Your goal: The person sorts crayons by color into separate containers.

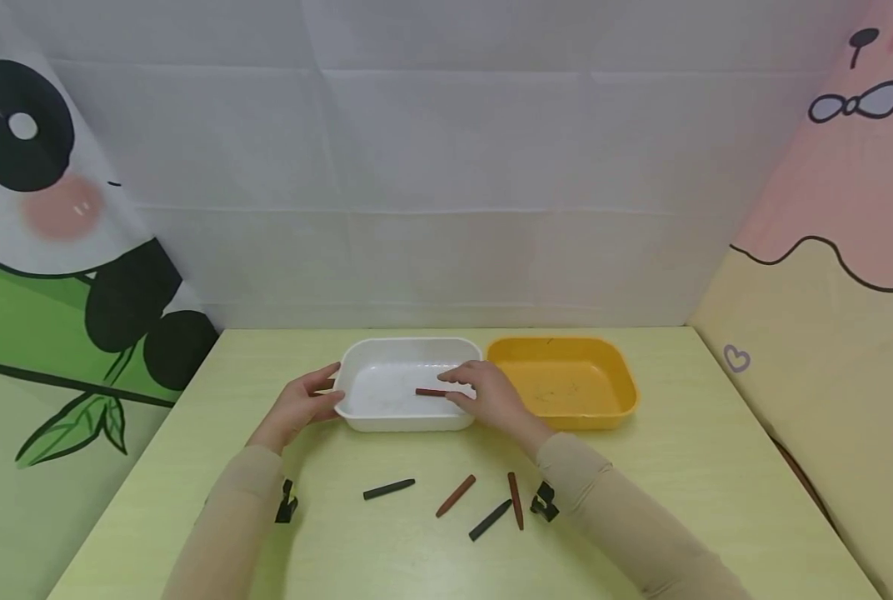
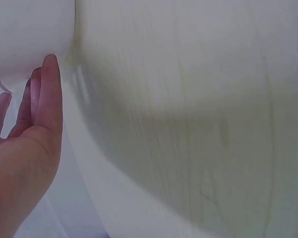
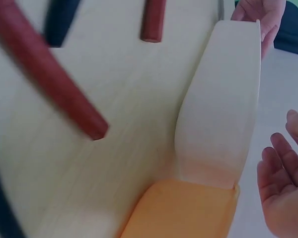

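Note:
A white tray (image 1: 386, 423) stands on the table, with my left hand (image 1: 296, 408) holding its left end. In the left wrist view, the fingers (image 2: 50, 99) of that hand lie against the tray's outer wall. My right hand (image 1: 487, 396) is over the right part of the white tray, thumb and fingers spread apart. A reddish-brown crayon (image 1: 430, 392) shows in the tray, its right end right at the thumb. Seen from the right wrist, the right hand (image 3: 288, 183) has a gap between thumb and fingers; the tray wall hides the crayon.
A yellow tray (image 1: 581, 422) touches the white tray's right side. Nearer on the table (image 1: 341, 550) lie a black crayon (image 1: 389, 489), a reddish-brown crayon (image 1: 456, 496), another black crayon (image 1: 490, 520) and another reddish-brown crayon (image 1: 516, 502). A white cloth wall (image 1: 446, 250) rises behind.

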### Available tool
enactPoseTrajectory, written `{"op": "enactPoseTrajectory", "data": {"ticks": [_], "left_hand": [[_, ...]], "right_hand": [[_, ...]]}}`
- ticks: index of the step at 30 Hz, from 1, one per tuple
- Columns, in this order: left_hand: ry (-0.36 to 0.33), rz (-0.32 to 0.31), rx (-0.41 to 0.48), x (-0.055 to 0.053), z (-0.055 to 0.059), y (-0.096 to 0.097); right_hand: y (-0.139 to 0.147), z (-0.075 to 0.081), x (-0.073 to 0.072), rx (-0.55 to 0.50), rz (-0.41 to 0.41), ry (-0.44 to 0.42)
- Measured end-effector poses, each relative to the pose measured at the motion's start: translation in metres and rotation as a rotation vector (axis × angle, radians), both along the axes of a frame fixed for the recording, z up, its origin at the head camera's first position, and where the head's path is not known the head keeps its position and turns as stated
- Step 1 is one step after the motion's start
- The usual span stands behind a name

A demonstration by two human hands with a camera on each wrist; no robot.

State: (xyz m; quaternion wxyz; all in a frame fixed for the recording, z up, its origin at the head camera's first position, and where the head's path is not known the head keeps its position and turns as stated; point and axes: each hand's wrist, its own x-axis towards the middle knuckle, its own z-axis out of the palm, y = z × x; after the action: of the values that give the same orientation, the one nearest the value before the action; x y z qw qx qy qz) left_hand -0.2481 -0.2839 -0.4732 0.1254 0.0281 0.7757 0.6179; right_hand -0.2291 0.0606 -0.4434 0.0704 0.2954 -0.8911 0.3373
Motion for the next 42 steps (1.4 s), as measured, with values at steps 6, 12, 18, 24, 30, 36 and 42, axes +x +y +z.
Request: {"op": "enactPoseTrajectory", "data": {"ticks": [6, 12, 18, 24, 30, 36, 42], "left_hand": [[-0.004, 0.004, -0.002, -0.001, -0.001, 0.0], [-0.007, 0.005, -0.009, 0.0, 0.0, -0.001], [-0.008, 0.0, -0.008, 0.001, 0.002, -0.001], [-0.004, 0.001, -0.009, 0.001, 0.003, -0.001], [-0.004, 0.001, -0.009, 0.0, 0.001, -0.001], [-0.005, 0.004, -0.008, -0.001, 0.0, -0.002], [-0.01, 0.004, 0.002, -0.001, -0.001, -0.002]], "right_hand": [[0.018, -0.005, 0.018, -0.013, 0.067, 0.052], [0.049, -0.011, 0.039, -0.013, 0.059, 0.045], [0.083, -0.012, 0.055, -0.032, 0.024, 0.056], [0.114, -0.019, 0.069, -0.026, -0.011, 0.095], [0.137, -0.029, 0.081, -0.056, -0.004, 0.109], [0.158, -0.041, 0.091, -0.062, -0.033, 0.121], [0.177, -0.055, 0.103, -0.055, -0.085, 0.15]]}}
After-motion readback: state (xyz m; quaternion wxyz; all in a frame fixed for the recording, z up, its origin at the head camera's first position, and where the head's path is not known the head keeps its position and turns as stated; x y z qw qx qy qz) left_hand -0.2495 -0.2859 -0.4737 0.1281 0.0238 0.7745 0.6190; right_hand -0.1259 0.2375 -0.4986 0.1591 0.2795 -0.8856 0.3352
